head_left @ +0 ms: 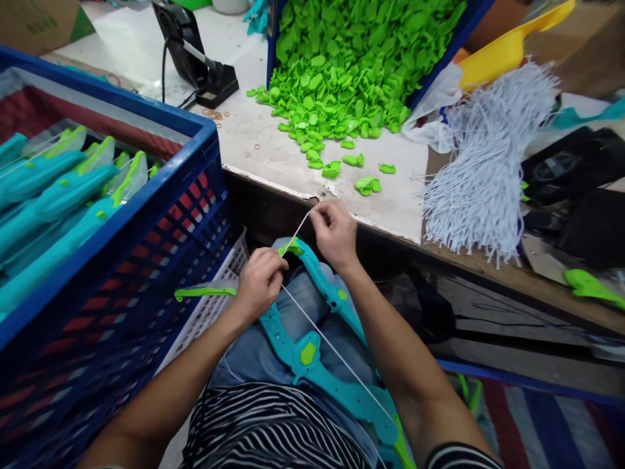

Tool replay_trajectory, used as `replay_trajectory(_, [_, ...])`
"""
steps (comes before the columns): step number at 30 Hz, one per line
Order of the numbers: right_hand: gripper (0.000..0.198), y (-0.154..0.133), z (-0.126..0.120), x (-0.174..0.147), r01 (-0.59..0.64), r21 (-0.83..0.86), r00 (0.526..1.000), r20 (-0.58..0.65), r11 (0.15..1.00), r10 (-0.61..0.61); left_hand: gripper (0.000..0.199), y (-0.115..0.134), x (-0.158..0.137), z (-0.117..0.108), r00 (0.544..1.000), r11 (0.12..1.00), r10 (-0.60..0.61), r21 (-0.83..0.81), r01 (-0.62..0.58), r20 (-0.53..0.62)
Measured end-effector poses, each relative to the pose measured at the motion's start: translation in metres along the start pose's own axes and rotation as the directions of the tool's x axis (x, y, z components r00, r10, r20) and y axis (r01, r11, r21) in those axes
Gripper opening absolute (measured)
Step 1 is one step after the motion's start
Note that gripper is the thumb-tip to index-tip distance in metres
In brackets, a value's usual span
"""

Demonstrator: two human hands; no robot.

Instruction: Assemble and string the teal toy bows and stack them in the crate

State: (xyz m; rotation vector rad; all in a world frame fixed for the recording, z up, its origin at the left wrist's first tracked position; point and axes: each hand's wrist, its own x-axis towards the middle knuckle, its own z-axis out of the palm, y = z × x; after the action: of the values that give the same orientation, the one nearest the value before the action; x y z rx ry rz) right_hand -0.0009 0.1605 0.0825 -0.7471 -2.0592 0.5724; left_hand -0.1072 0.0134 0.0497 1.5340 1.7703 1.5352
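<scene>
String [299, 231] runs taut between pinching hands: left hand [258, 283] grips it at the toy bow [312, 332] tip, right hand [334, 231] just above pinches the free end; keeping tension steady seems wise.

Toy assembly workshop: blue crate [146, 195] of finished bows, green plastic parts [342, 85] heaped on worn workbench [273, 150].

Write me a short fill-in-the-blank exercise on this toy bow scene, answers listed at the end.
1. The right hand pinches the end of a white ____ above the teal bow.
2. The left hand grips the bow near its ____ tip.
3. The loose pile of small parts on the table is ____ in colour.
4. Finished bows lie in the ____ crate on the person's left.

Answers: string; green; green; blue
</scene>
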Motion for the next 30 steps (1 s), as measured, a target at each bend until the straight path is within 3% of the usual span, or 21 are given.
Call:
replay_trajectory(2, [0.014,-0.007,-0.006,-0.001,0.000,0.020,0.994,-0.113,1.000,0.002,0.011,0.004,0.001,0.002,0.992,0.983,-0.124,-0.132,0.128,0.040])
replay_trajectory(3, [0.014,-0.013,-0.007,-0.006,0.037,0.044,0.994,-0.103,0.998,-0.032,0.013,0.006,0.003,0.002,0.974,0.945,-0.221,-0.236,0.228,0.055])
replay_trajectory(6, [0.013,-0.032,-0.002,-0.038,0.179,0.158,0.979,0.068,0.971,-0.192,0.031,0.008,0.009,-0.003,0.855,0.679,-0.497,-0.546,0.491,0.150])
replay_trajectory(8, [0.013,-0.038,0.007,-0.061,0.202,0.225,0.963,0.132,0.953,-0.235,0.035,0.009,0.011,-0.007,0.789,0.552,-0.590,-0.629,0.547,0.168])
replay_trajectory(10, [0.013,-0.038,0.016,-0.077,0.164,0.256,0.969,0.140,0.953,-0.205,0.033,0.011,0.011,-0.011,0.784,0.593,-0.614,-0.599,0.539,0.097])
replay_trajectory(13, [0.011,-0.035,0.025,-0.081,0.083,0.287,0.987,0.108,0.954,-0.118,0.024,0.017,0.008,-0.013,0.839,0.754,-0.541,-0.474,0.455,-0.056])
replay_trajectory(15, [0.011,-0.036,0.028,-0.077,0.047,0.296,0.994,0.077,0.954,-0.073,0.020,0.020,0.007,-0.011,0.859,0.786,-0.499,-0.478,0.392,-0.116])
replay_trajectory(18, [0.011,-0.041,0.029,-0.070,0.014,0.305,0.999,0.035,0.952,-0.026,0.023,0.022,0.008,-0.007,0.833,0.718,-0.540,-0.583,0.379,-0.123])
replay_trajectory(24, [0.013,-0.050,0.031,-0.066,-0.044,0.359,0.999,-0.012,0.932,0.052,0.037,0.024,0.011,-0.011,0.773,0.558,-0.633,-0.668,0.492,0.041])
replay_trajectory(30, [0.016,-0.046,0.036,-0.065,-0.037,0.424,0.999,0.012,0.905,0.035,0.038,0.026,0.011,-0.020,0.746,0.497,-0.650,-0.661,0.562,0.145])
